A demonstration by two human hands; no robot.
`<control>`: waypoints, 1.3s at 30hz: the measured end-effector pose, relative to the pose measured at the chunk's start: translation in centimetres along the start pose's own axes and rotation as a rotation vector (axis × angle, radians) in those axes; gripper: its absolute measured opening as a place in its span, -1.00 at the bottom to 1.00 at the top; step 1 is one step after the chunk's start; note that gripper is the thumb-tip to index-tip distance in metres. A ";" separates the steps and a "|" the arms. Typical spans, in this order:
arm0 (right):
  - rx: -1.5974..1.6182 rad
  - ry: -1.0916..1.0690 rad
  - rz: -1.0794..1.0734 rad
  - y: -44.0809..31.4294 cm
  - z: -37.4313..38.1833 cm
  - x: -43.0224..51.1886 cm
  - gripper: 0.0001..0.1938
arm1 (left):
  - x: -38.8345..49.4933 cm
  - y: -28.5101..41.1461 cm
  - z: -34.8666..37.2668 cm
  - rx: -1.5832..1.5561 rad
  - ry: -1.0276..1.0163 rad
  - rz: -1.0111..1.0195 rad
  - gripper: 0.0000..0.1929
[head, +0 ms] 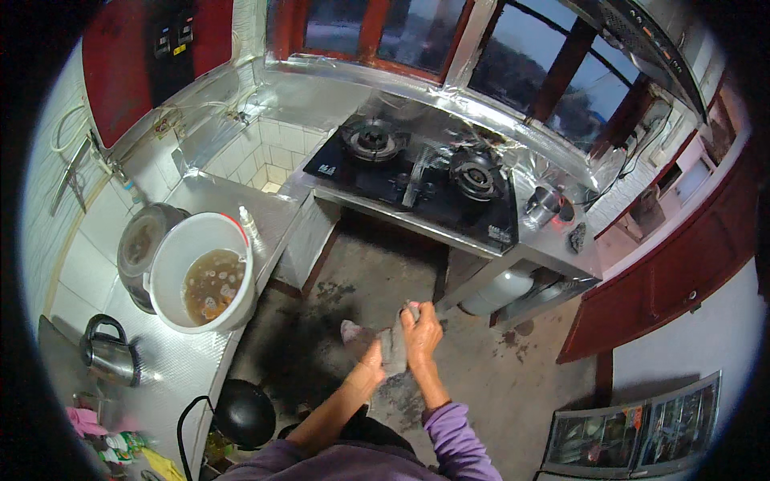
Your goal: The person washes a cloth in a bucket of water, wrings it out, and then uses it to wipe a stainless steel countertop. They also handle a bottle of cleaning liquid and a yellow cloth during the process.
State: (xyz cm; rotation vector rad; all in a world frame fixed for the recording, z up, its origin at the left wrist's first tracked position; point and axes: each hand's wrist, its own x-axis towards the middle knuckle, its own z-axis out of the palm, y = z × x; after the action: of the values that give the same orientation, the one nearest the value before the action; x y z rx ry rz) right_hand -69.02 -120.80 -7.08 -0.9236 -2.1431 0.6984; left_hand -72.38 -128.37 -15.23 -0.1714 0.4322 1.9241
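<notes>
A grey cloth (394, 352) is bunched between my two hands, in front of my body and above the floor. My right hand (423, 330) grips its upper part, fingers curled round it. At its left side is my left hand (374, 356), partly hidden by the cloth, so its finger positions are unclear. To the left, a white plastic bucket (243, 306) with cloudy brown liquid stands on the foil-covered counter (174, 361). Beside the bucket are a white bottle (248, 222) and a dark round pan or lid (141, 240) leaning near the wall.
A black two-burner gas stove (421, 174) is ahead, with a tiled sink (283, 150) to its left. A steel kettle (111, 355) stands on the left counter. Below its edge is a black wok (245, 413). A glass-fronted cabinet (631, 433) is at the lower right.
</notes>
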 end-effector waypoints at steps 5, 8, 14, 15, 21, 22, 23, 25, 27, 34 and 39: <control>0.303 -0.027 -0.165 -1.4 -3.0 -4.5 -0.78 | -0.2 0.8 0.2 1.003 -0.217 0.895 -0.54; 0.061 -0.009 -0.195 -0.6 -2.9 -3.7 -0.80 | 0.7 0.0 1.2 0.817 -0.234 0.618 -0.49; -0.091 0.130 -0.206 6.0 -4.8 6.3 -0.67 | 2.7 -1.3 5.0 0.331 0.045 0.211 -0.63; -0.065 0.138 -0.196 6.4 -5.6 7.1 -0.69 | 2.4 -0.6 5.8 0.328 0.050 0.228 -0.66; 0.541 -0.087 0.094 1.2 -8.6 3.0 -0.73 | 1.6 2.9 10.3 0.150 -0.042 0.194 -0.68; 0.507 -0.209 0.259 -0.3 -8.1 0.8 -0.76 | 1.6 2.7 10.3 0.142 -0.069 0.234 -0.68; 0.501 -0.172 0.086 -1.7 -7.6 -1.6 -0.80 | 1.5 2.1 10.0 0.391 -0.083 0.505 -0.68; 0.238 -0.143 -0.240 -3.0 -5.6 -3.2 -0.87 | 1.3 0.5 9.0 0.920 -0.278 1.161 -0.68; 0.109 0.106 -0.254 -2.4 -4.0 -1.7 -0.89 | 1.8 -0.1 8.2 0.452 -0.320 0.595 -0.68; 0.130 0.138 0.001 0.1 -4.8 3.9 -0.83 | 4.6 0.6 8.5 0.142 0.038 0.012 -0.73; 0.204 0.153 -0.188 -0.8 -3.2 -0.5 -0.83 | 4.9 1.3 7.1 0.165 -0.282 0.018 -0.73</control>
State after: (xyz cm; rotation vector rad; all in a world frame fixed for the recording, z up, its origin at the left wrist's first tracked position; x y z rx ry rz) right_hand -66.59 -121.03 -4.75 -0.6373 -1.9523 0.7122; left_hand -74.91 -121.87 -9.98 0.2104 0.4009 1.8849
